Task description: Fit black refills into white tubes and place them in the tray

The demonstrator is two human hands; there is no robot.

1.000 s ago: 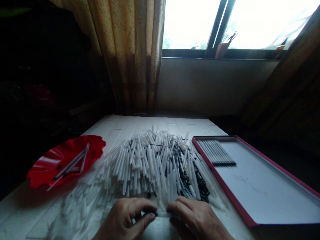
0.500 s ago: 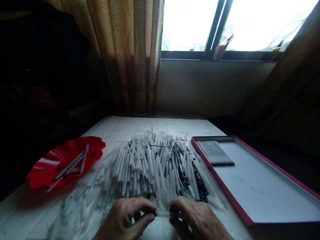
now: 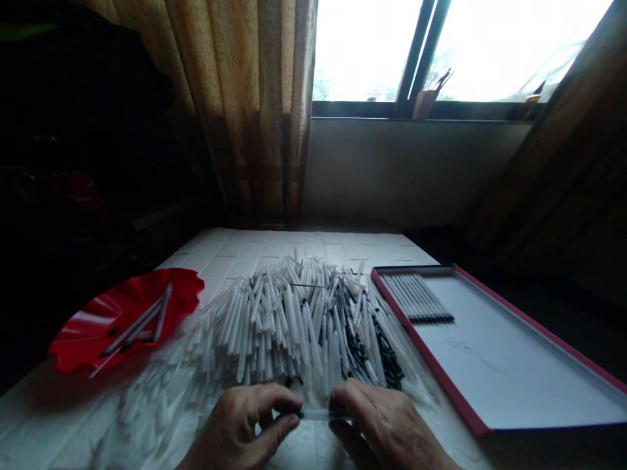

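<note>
Between my two hands a clear pen (image 3: 315, 414) lies level, with a dark part at its left end. My left hand (image 3: 255, 418) pinches that left end between thumb and forefinger. The other end is gripped by the closed fingers of my right hand (image 3: 375, 421), which hide part of it. Just beyond my hands spreads a large pile of clear pen barrels (image 3: 269, 326). On the pile's right side are dark refills (image 3: 347, 313) and several black caps (image 3: 389, 356).
On the right, a red-edged box lid (image 3: 428, 365) holds a row of pens (image 3: 416, 297) at its far left corner. A red scalloped dish (image 3: 73, 339) with a few pen parts stands left. The white brick-patterned table (image 3: 235, 245) ends before the curtain (image 3: 245, 117) and window.
The view has shifted slightly, so everything sits a little further left. Both hands keep their hold on the pen, with hardly any movement.
</note>
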